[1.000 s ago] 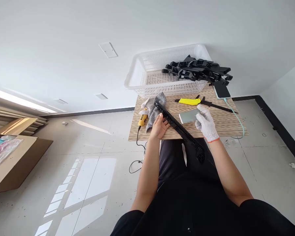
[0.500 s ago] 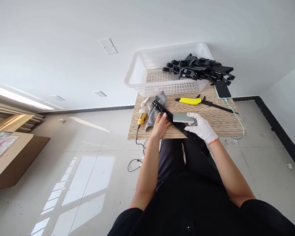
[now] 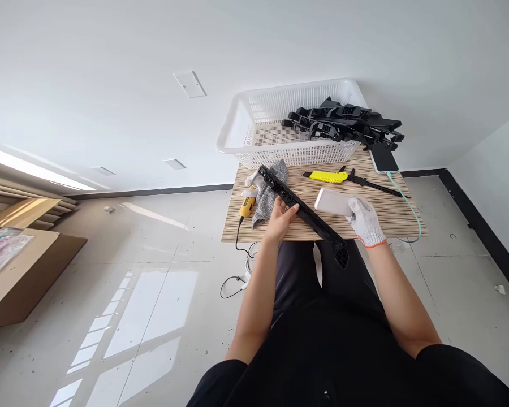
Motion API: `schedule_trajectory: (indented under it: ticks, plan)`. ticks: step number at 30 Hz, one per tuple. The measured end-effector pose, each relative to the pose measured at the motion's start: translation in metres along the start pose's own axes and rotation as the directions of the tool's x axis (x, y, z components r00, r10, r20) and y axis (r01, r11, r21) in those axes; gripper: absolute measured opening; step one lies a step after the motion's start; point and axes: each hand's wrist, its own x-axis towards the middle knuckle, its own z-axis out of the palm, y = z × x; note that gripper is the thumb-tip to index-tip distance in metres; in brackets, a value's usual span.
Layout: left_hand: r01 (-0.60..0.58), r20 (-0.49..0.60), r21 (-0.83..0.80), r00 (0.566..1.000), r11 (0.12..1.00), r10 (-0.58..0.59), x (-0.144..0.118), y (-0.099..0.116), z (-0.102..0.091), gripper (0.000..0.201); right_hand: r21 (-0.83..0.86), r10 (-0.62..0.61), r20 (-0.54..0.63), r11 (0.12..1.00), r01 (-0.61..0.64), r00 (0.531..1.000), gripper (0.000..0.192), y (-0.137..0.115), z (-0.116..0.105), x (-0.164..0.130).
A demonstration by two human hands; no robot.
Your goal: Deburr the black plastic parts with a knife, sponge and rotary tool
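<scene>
My bare left hand point(image 3: 281, 220) grips a long black plastic trim piece point(image 3: 311, 219) near its upper part, thumb across it. The piece slants over the table's front edge, its lower end above my legs. On my right hand point(image 3: 365, 219) is a white glove with an orange cuff. It holds a rectangular whetstone-like block point(image 3: 333, 202) by one end, pale face showing, just right of the black piece and apart from it. Beneath the piece's upper end lies a grey cloth point(image 3: 264, 204), beside a white glove point(image 3: 253, 180) and a yellow corded power tool point(image 3: 246, 204).
A white plastic basket point(image 3: 288, 152) at the back holds several black plastic parts point(image 3: 343, 121). A yellow-handled cutter point(image 3: 327, 176), a black caliper-like tool point(image 3: 375, 185) and a phone point(image 3: 382, 158) with a green cable lie on the table point(image 3: 390, 217). A cardboard box point(image 3: 38, 271) stands left.
The block has moved right, off the black piece, and turned from its grey face to its pale one. The piece's lower end has shifted left and its underside has tilted into view.
</scene>
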Motion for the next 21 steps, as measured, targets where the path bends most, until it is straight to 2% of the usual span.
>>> schedule_trajectory:
  ticks: [3, 7, 9, 12, 14, 17, 21]
  plan:
    - [0.013, -0.017, -0.023, 1.0, 1.0, -0.014, 0.001, 0.002, -0.001, 0.048, -0.092, -0.006, 0.116, 0.996, 0.016, 0.993, 0.032, -0.004, -0.001, -0.005]
    - [0.108, 0.049, 0.004, 0.993, 0.994, -0.108, -0.001, 0.006, -0.002, 0.057, -0.246, 0.089, 0.233, 0.969, -0.03, 0.968, 0.044, -0.005, 0.01, -0.008]
    - [0.157, 0.057, 0.007, 0.986, 0.988, -0.157, -0.002, 0.007, -0.002, 0.064, -0.282, 0.096, 0.204, 0.959, -0.035, 0.974, 0.047, -0.002, 0.018, -0.004]
    - [0.183, 0.037, 0.004, 0.982, 0.983, -0.184, -0.001, 0.008, 0.0, 0.076, -0.261, 0.048, 0.081, 0.965, -0.026, 0.996, 0.046, 0.002, 0.031, 0.003]
    - [0.188, 0.03, -0.003, 0.982, 0.982, -0.188, -0.001, 0.008, 0.0, 0.083, -0.277, 0.036, 0.091, 0.961, -0.01, 0.995, 0.044, 0.003, 0.036, 0.005]
    - [0.183, 0.024, -0.018, 0.983, 0.983, -0.182, -0.001, 0.007, -0.001, 0.086, -0.317, 0.046, 0.17, 0.948, 0.01, 0.984, 0.043, 0.002, 0.041, 0.006]
    - [0.166, 0.024, 0.011, 0.986, 0.986, -0.166, -0.001, 0.007, -0.002, 0.083, -0.247, 0.039, 0.09, 0.969, -0.016, 0.995, 0.043, -0.001, 0.042, 0.005]
